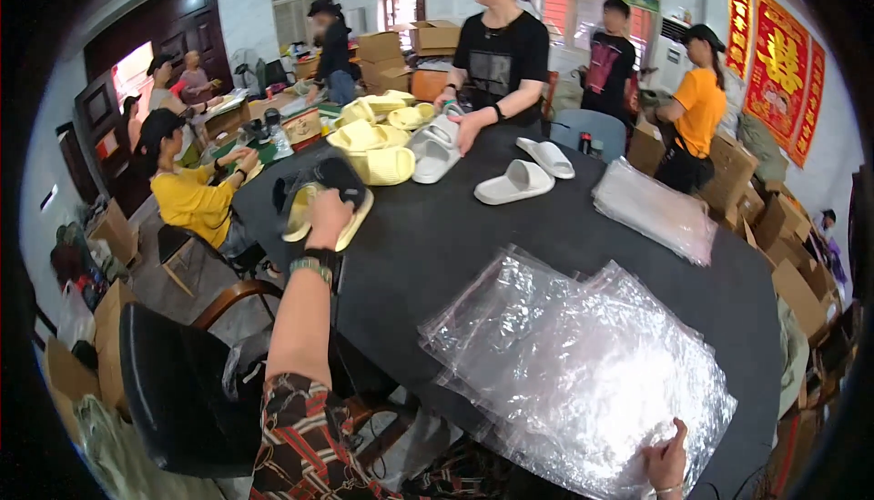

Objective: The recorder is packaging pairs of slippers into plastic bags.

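Note:
My left hand [330, 218] reaches across the dark table [391, 272], fingers closed at a pale yellow slipper [299, 212]. Its mate [357, 223] lies just to the right, partly under my hand. A dark item [330, 178], its kind unclear, sits against the far side of this pair. My right hand [667, 456] rests at the lower right on a spread stack of clear plastic bags [546, 336], fingers apart. Across the table a co-worker in black [499, 50] handles grey-white slippers [435, 156]. Beside them is a heap of yellow slippers [375, 141].
White slippers [515, 182] lie mid-table, and another bag stack [651, 209] is at the right. A black chair [173, 391] stands at the left. A person in yellow [191, 191] sits beyond it. Cardboard boxes [728, 172] pile up at the right wall.

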Motion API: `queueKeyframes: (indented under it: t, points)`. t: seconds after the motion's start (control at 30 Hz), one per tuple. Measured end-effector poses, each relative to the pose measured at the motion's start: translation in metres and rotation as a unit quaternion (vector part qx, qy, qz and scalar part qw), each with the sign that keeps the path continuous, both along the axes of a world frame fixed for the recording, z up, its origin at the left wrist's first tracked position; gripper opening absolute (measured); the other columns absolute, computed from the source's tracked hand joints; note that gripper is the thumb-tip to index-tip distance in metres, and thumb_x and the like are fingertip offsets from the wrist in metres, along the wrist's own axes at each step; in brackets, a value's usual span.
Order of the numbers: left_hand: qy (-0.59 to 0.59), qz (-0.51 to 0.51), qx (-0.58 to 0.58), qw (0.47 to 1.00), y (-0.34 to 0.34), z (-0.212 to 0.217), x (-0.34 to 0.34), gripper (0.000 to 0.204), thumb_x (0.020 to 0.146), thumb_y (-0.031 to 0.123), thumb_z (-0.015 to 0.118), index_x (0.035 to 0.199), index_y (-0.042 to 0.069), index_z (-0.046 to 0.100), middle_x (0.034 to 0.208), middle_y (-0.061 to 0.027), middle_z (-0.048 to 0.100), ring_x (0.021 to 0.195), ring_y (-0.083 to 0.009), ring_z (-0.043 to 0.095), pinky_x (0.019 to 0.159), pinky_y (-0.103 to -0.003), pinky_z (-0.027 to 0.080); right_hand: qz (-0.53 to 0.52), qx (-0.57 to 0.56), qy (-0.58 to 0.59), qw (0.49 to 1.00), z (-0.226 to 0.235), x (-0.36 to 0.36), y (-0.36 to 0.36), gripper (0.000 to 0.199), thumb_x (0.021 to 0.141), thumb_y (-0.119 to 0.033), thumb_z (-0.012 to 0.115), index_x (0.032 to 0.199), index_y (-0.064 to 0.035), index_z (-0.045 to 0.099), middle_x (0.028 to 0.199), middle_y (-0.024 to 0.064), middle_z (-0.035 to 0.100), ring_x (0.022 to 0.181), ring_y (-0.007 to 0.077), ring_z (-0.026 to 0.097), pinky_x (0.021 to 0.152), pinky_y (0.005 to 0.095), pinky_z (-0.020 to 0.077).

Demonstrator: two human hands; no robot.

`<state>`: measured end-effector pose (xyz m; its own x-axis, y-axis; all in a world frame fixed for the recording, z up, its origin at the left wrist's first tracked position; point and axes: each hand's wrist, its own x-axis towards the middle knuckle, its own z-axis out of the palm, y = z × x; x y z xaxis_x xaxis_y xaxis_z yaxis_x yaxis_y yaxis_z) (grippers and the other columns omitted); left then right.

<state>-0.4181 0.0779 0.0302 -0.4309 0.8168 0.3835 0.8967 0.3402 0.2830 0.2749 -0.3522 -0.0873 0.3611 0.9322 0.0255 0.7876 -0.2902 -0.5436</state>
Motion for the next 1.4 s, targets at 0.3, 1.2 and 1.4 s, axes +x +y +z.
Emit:
queueKeyframes:
  t: [0.3,1.2,1.4]
  points:
    - [-0.155,-0.459,0.082,0.871,-0.152,-0.036,0.255,0.045,0.086,0.028,0.074,0.119,0.001,0.06,0.087,-0.0131,0.061,0.084,-0.0318,0.059,0.076,-0.041,0.048,-0.026,0.083,0.123,0.989,0.04,-0.003,-0.002,0.082,0.082,-0.003,0.071,0.149,-0.0079,0.023,0.07,0.0065,0.057,0.063,0.0189,0.06,0.059,0.0335,0.0494]
    - [-0.599,-0.414,-0.142,0.671,-0.172,0.009,0.36,0.042,0.094,0.005,0.063,0.134,0.003,0.05,0.073,-0.001,0.06,0.057,-0.0067,0.052,0.05,-0.022,0.041,0.018,0.163,0.361,0.918,0.065,-0.009,-0.011,0.07,0.095,-0.001,0.059,0.15,-0.0104,0.019,0.094,0.0087,0.058,0.076,0.0126,0.059,0.065,0.026,0.0503]
    - [-0.553,-0.439,-0.201,0.679,-0.153,0.01,0.345,0.034,0.093,0.006,0.065,0.126,0.002,0.056,0.073,-0.0015,0.062,0.059,-0.0078,0.055,0.053,-0.022,0.044,0.025,0.04,0.265,0.963,0.086,0.027,0.007,0.078,0.099,-0.047,0.055,0.15,-0.0028,0.015,0.112,0.0245,0.065,0.088,0.0248,0.067,0.079,0.0359,0.0546]
